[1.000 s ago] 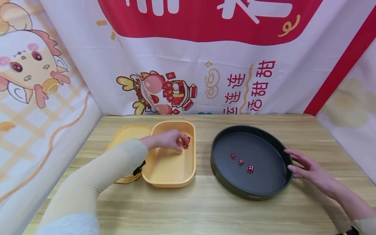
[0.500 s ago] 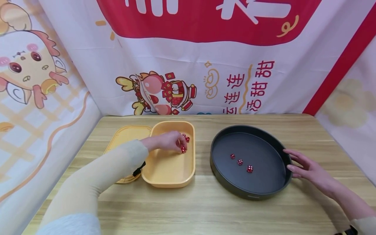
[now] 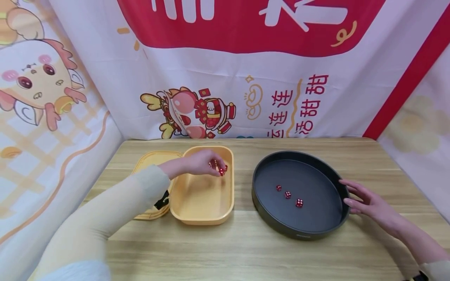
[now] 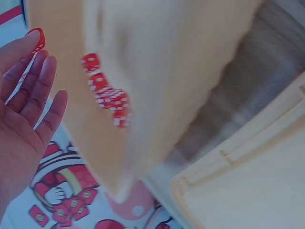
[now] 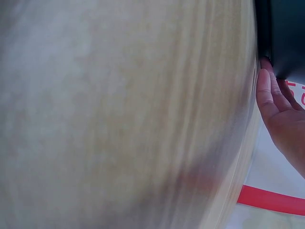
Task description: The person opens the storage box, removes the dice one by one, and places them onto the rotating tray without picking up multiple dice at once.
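My left sleeve (image 3: 88,222) cut off below, right hand (image 3: 372,205) with fingers loosely extended against the pan (image 3: 316,175), three dice (image 3: 288,194) inside, left hand (image 3: 202,162) pinching a die (image 4: 40,40) over the box (image 3: 202,201), other dice (image 4: 100,82) half hidden there, lid (image 3: 154,158) partly covered, wood table (image 3: 239,257), printed cloth (image 3: 225,66) cropped above.

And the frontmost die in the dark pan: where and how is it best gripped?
Probably by two opposite side faces, pinched from above. The die is a small cube sitting flat, with bare floor between it and the other two dice; the dark pan's raised wall hinders a low sideways approach.
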`<state>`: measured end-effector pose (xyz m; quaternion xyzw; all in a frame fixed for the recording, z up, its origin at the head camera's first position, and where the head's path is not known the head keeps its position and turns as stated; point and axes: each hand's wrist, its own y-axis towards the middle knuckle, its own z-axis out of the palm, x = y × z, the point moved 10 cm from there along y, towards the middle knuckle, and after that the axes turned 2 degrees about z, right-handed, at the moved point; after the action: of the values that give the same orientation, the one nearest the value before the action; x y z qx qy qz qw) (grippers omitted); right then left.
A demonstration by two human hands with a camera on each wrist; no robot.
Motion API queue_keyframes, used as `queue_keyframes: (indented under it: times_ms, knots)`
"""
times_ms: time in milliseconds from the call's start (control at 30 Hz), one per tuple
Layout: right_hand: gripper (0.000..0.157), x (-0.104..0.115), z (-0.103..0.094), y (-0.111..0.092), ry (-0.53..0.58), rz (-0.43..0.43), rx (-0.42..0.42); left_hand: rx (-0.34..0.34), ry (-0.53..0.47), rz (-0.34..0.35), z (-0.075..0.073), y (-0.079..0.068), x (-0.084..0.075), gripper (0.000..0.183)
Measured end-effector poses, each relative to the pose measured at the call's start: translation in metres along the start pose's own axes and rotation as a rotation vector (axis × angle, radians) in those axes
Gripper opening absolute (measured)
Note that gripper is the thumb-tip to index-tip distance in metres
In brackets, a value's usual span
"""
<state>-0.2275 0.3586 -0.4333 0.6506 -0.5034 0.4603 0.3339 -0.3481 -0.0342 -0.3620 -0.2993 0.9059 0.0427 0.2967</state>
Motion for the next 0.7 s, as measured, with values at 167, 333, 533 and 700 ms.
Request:
queue_keyframes:
  times_ms: [167, 333, 533, 700]
  knots:
    - [0.054, -0.001, -0.001, -0.001, -0.010, 0.016, -0.005, -0.003, -0.030, 0.017, -0.011, 0.001, -0.016, 0.015]
    - [0.054, -0.002, 0.000, -0.001, -0.012, 0.019, -0.006, -0.013, -0.101, 0.003, -0.022, 0.002, -0.029, 0.014]
    - [0.054, -0.001, 0.001, -0.001, -0.013, 0.023, -0.006, -0.052, -0.075, 0.049, -0.036, 0.006, -0.049, 0.017]
    - [0.054, 0.000, 0.000, -0.001, -0.013, 0.018, -0.007, -0.048, -0.065, 0.092, -0.037, 0.017, -0.069, 0.019]
